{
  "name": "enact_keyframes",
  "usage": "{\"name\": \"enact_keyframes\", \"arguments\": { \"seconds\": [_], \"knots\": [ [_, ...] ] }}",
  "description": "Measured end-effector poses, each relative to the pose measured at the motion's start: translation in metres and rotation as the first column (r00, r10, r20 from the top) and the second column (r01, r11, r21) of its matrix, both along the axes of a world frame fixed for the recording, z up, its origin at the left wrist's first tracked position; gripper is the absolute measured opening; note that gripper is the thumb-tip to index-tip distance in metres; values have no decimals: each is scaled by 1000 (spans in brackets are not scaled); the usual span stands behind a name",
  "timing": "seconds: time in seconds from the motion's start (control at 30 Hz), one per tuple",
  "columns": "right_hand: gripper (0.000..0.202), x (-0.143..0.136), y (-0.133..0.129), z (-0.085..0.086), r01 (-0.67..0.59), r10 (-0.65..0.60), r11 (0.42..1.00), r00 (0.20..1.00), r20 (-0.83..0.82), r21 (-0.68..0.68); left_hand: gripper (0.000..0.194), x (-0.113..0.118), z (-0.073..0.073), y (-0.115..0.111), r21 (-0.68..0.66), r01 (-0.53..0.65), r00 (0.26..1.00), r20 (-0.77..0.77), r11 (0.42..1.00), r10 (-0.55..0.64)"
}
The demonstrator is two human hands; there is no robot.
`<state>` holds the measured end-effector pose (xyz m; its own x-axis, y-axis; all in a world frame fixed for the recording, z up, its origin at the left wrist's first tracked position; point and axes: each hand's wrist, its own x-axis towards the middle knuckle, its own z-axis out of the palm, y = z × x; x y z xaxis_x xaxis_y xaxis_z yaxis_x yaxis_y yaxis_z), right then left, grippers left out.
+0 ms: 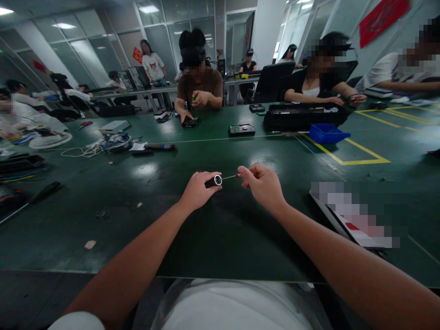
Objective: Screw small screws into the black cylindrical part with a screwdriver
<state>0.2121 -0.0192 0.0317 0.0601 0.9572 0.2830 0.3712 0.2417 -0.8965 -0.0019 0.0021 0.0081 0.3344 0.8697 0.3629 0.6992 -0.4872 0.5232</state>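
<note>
My left hand is closed around a short black cylinder with a bright ring at its end, which faces right toward my other hand. Between thumb and fingers, my right hand grips a thin screwdriver with a red collar. Its metal shaft points left, and the tip meets the ringed end of the cylinder; whether it goes inside I cannot tell. Most of the screwdriver's handle is hidden in my fingers. Both hands are above the green table, near its front edge.
Ahead lie a hard drive, a blue bin and a long black case. Left are a bundle of cables, a dark pen-like tool and a long screwdriver. A flat pale item lies right. Co-workers sit across the table.
</note>
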Motion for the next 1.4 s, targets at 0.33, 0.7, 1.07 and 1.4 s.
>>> {"name": "enact_keyframes", "arguments": {
  "seconds": [0.33,0.7,1.07,1.4],
  "knots": [
    [17,1,2,-6,-147,135,984,983,122,100,40,-5,-2,4,7,-27,999,25,1000,26],
    [25,2,2,-8,-170,151,980,973,175,101,39,-3,-1,1,-10,-16,1000,15,1000,16],
    [16,-4,9,-15,-160,157,987,940,-304,15,40,-2,2,0,-20,-48,999,14,999,49],
    [20,2,26,-26,-141,-42,955,804,-593,-259,38,-3,2,3,69,-27,998,-48,997,30]
  ]
}}
